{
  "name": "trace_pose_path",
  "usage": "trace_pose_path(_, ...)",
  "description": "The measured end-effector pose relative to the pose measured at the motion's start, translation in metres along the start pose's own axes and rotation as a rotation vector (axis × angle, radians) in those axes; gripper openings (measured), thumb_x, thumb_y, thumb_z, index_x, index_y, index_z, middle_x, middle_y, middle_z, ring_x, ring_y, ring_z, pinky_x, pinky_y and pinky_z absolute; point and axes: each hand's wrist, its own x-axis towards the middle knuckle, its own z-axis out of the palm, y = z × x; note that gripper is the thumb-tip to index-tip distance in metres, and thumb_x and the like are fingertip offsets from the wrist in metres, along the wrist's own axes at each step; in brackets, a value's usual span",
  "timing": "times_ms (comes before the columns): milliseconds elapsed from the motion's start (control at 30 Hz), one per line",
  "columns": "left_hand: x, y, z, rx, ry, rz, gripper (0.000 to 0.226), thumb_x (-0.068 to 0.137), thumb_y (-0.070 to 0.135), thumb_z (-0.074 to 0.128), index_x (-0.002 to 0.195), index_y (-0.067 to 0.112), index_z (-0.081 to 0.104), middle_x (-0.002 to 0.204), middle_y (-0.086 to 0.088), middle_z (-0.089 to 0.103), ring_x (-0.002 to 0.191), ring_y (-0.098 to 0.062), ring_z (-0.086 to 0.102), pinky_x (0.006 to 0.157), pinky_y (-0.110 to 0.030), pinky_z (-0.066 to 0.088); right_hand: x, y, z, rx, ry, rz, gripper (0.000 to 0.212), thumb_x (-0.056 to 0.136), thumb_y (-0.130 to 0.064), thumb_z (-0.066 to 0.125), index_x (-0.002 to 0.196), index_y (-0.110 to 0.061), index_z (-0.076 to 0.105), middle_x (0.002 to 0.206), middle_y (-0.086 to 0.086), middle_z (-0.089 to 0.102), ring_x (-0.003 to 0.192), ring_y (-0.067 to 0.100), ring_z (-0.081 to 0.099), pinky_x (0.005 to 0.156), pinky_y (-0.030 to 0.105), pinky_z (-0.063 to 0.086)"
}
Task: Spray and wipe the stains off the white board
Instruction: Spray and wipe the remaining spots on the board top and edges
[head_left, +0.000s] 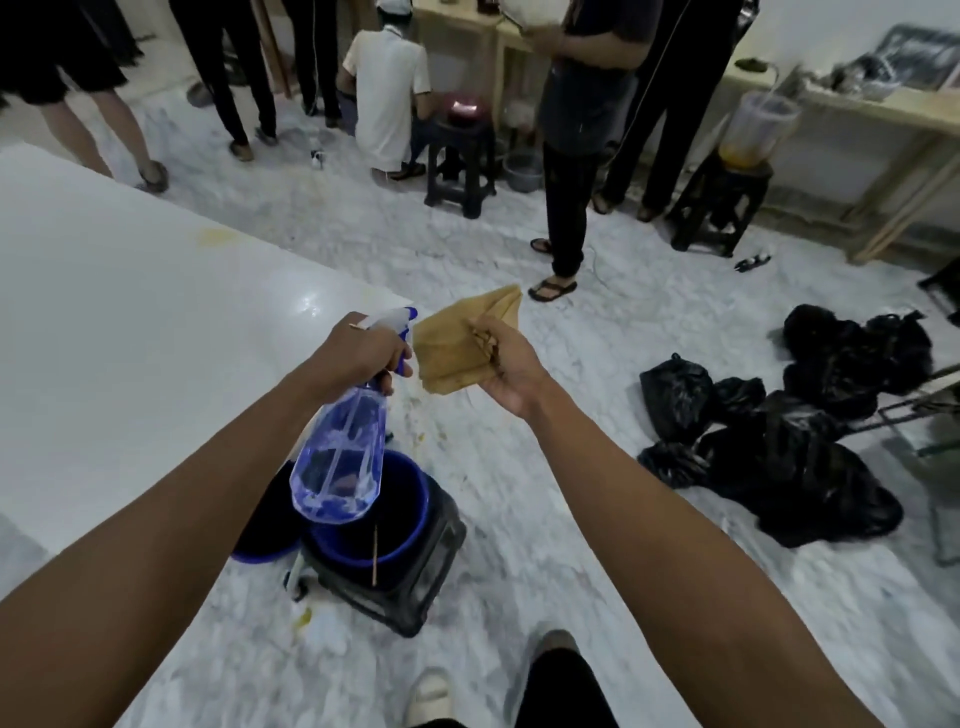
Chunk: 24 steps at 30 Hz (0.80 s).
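Bottle and cloth in hand, beside the board, spraying not yet begun

The left hand has its fingers wrapped round the neck of the spray bottle; the right hand pinches a folded tan cloth. The white board lies to the left, a yellowish stain well up its surface. Next the nozzle likely needs aiming there. Blue buckets on a dark stool crowd the near corner; black bags lie to the right

floor: white marble | stools: dark plastic | bench: pale wood, right wall
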Motion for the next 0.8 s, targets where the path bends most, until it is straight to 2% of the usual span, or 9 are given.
trace_pose_path(67,0.035,0.017,0.013,-0.006,0.025,-0.005,0.019,0.082,-0.001,0.047,0.084,-0.004,0.065,0.081,-0.025,0.071,0.035,-0.017,0.049,0.062,-0.039,0.053,0.032,-0.026,-0.018,-0.013,-0.007,0.009,0.02,0.097,-0.016,0.052,0.108,-0.007,0.065,0.096,0.012,0.075,0.086,0.026,0.072,0.079,0.039,0.057)
trace_pose_path(167,0.088,0.04,0.03,-0.023,0.092,-0.01,0.017,0.083,0.0,0.049,0.075,-0.005,0.064,0.08,-0.024,0.073,0.035,-0.017,0.051,0.061,-0.038,0.053,0.088,-0.065,-0.047,-0.023,-0.041,0.011,0.028,0.097,-0.019,0.045,0.115,-0.005,0.061,0.103,0.013,0.07,0.091,0.027,0.069,0.075,0.037,0.056)
trace_pose_path(300,0.154,0.075,0.05,-0.06,0.169,-0.04,0.017,0.074,0.0,0.051,0.078,-0.006,0.065,0.077,-0.021,0.073,0.037,-0.019,0.053,0.056,-0.035,0.052,0.167,-0.115,-0.077,-0.081,-0.135,0.058,0.041,0.097,-0.026,0.037,0.123,-0.001,0.058,0.118,0.022,0.064,0.103,0.035,0.066,0.079,0.041,0.056)
trace_pose_path(400,0.199,0.101,0.063,-0.103,0.223,-0.079,0.017,0.08,-0.004,0.05,0.082,-0.007,0.066,0.08,-0.022,0.071,0.037,-0.021,0.051,0.054,-0.034,0.052,0.219,-0.151,-0.091,-0.143,-0.198,0.108,0.042,0.096,-0.025,0.034,0.119,0.0,0.059,0.115,0.023,0.066,0.099,0.035,0.067,0.08,0.041,0.057)
trace_pose_path(533,0.247,0.126,0.068,-0.178,0.278,-0.113,0.021,0.087,0.004,0.051,0.069,0.004,0.061,0.081,-0.021,0.068,0.035,-0.018,0.049,0.052,-0.03,0.05,0.281,-0.181,-0.094,-0.204,-0.329,0.177,0.046,0.095,-0.025,0.032,0.121,0.002,0.059,0.119,0.026,0.064,0.103,0.038,0.065,0.084,0.045,0.055)
trace_pose_path(600,0.274,0.133,0.061,-0.223,0.318,-0.149,0.028,0.093,0.007,0.048,0.068,0.001,0.06,0.081,-0.022,0.068,0.035,-0.019,0.047,0.056,-0.033,0.049,0.317,-0.191,-0.089,-0.212,-0.372,0.198,0.049,0.094,-0.024,0.033,0.126,0.005,0.057,0.124,0.03,0.06,0.106,0.04,0.064,0.083,0.046,0.056)
trace_pose_path(700,0.316,0.134,0.04,-0.244,0.385,-0.169,0.028,0.089,0.002,0.047,0.065,0.002,0.059,0.081,-0.024,0.068,0.036,-0.02,0.046,0.059,-0.035,0.049,0.374,-0.199,-0.072,-0.266,-0.409,0.242,0.059,0.092,-0.028,0.036,0.135,0.011,0.048,0.136,0.033,0.052,0.118,0.043,0.058,0.089,0.047,0.052)
trace_pose_path(800,0.366,0.13,0.009,-0.251,0.44,-0.223,0.031,0.09,0.005,0.05,0.062,0.001,0.059,0.078,-0.024,0.069,0.036,-0.021,0.046,0.054,-0.033,0.051,0.441,-0.202,-0.049,-0.285,-0.457,0.29,0.057,0.095,-0.034,0.038,0.131,0.007,0.054,0.131,0.028,0.059,0.118,0.041,0.059,0.096,0.05,0.048)
